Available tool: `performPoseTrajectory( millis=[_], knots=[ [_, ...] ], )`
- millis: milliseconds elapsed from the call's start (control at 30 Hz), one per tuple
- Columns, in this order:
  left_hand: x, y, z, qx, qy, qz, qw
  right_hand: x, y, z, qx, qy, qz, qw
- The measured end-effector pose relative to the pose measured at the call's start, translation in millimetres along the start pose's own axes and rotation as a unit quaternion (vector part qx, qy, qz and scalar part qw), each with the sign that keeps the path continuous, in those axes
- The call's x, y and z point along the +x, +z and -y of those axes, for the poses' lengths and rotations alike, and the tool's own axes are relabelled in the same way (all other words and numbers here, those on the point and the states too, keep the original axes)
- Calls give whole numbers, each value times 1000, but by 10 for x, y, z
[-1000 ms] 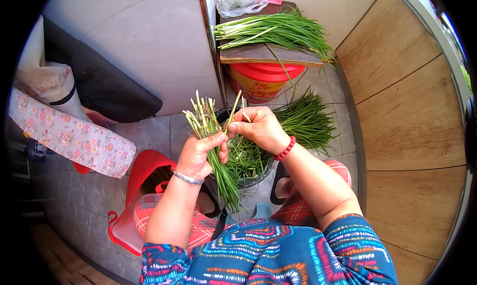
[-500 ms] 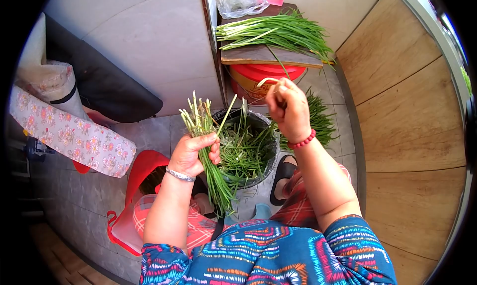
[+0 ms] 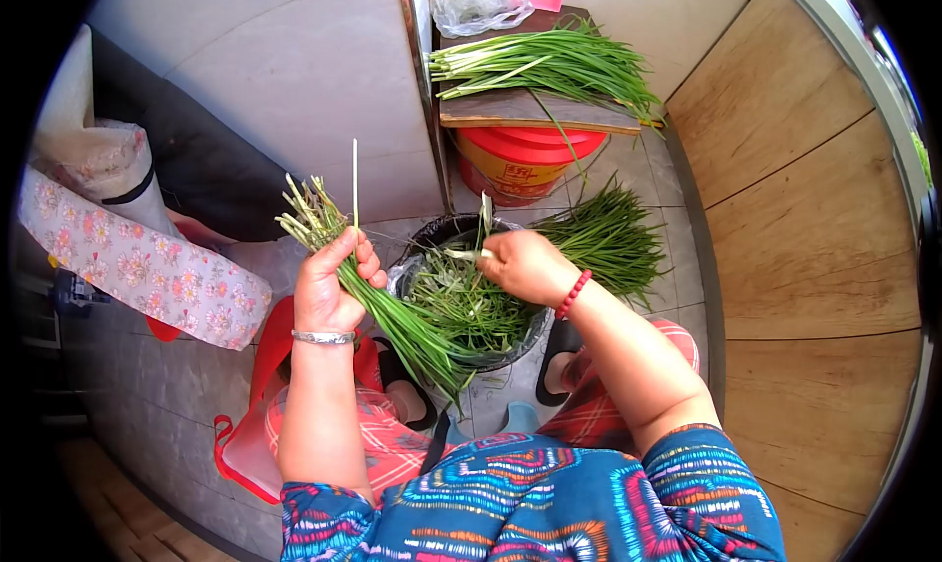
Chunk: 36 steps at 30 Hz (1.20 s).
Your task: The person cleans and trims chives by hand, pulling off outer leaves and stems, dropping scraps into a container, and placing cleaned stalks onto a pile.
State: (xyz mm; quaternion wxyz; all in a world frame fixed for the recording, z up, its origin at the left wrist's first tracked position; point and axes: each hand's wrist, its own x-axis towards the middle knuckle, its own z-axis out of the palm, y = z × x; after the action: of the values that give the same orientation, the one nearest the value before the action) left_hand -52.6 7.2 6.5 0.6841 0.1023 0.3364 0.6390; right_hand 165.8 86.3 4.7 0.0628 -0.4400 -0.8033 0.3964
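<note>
My left hand [image 3: 336, 280] is closed around a bunch of garlic chives [image 3: 407, 332]. Their pale root ends point up and left, and the green leaves hang down toward the bin. One white stalk [image 3: 355, 179] stands up above the rest of the bunch. Over the bin, my right hand [image 3: 530, 266] pinches a pale chive stalk [image 3: 469, 255] between thumb and fingers. Below both hands is the bin [image 3: 535, 338], lined with a dark bag and holding green leaf scraps [image 3: 461, 307].
More chives [image 3: 618, 243] lie on the floor right of the bin. A trimmed bundle [image 3: 549, 62] rests on a wooden board [image 3: 540, 111] above a red bucket [image 3: 515, 170]. Wood panels [image 3: 814, 258] stand at right; a floral roll [image 3: 147, 258] and red bag [image 3: 245, 454] are at left.
My left hand has moved left with the bunch, which now tilts more. My right hand has come down and left from above the bin's right side to just over the bin.
</note>
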Motion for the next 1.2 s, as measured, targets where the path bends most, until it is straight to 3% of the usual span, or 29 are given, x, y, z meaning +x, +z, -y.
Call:
performPoseTrajectory(
  millis=[33,67,233,300,333,367,433,467,500,567,700,733,867,933,967,1100,1167,1200],
  knots=[
    [-5,5,-3,-2,1,8,1000,-5,9,-8,-80,37,85,992],
    [-8,15,4,-4,1,10,1000,21,118,-122,-159,30,87,983],
    [-11,47,21,11,2,16,1000,-19,44,-6,-198,52,127,970],
    [-5,69,100,35,-19,-3,999,-3,-19,23,-126,52,-3,991],
    [-9,110,154,51,-29,-10,998,11,-11,-43,-62,-26,-80,994],
    [-13,154,214,67,-39,-16,997,47,13,-80,100,-68,-75,990],
    [-9,197,349,79,-58,-20,995,78,-4,87,370,-141,-94,914],
    [-17,228,411,101,-65,-12,993,-28,-121,216,418,-58,-52,905],
    [-25,250,469,123,-73,-5,990,-32,-122,208,418,-58,-53,905],
    [-29,261,547,143,-99,15,985,-24,-130,179,551,-12,12,834],
    [-30,298,529,134,-113,-3,985,70,-140,0,590,-99,-75,798],
    [-21,296,525,122,-104,2,987,38,-210,-6,623,-62,-47,778],
    [-24,292,524,147,-120,27,981,11,-270,-36,586,3,43,809],
    [-31,307,547,178,-120,38,976,57,-51,45,416,-91,-42,904],
    [-35,315,560,208,-119,49,970,25,-47,90,341,-68,-34,937],
    [-47,321,549,199,-91,57,974,8,9,101,347,-66,-5,936],
    [-45,294,511,187,-92,54,977,31,-8,51,323,-77,-61,941],
    [-51,302,487,166,-95,41,981,36,-42,20,325,-35,-22,945]
  ],
)
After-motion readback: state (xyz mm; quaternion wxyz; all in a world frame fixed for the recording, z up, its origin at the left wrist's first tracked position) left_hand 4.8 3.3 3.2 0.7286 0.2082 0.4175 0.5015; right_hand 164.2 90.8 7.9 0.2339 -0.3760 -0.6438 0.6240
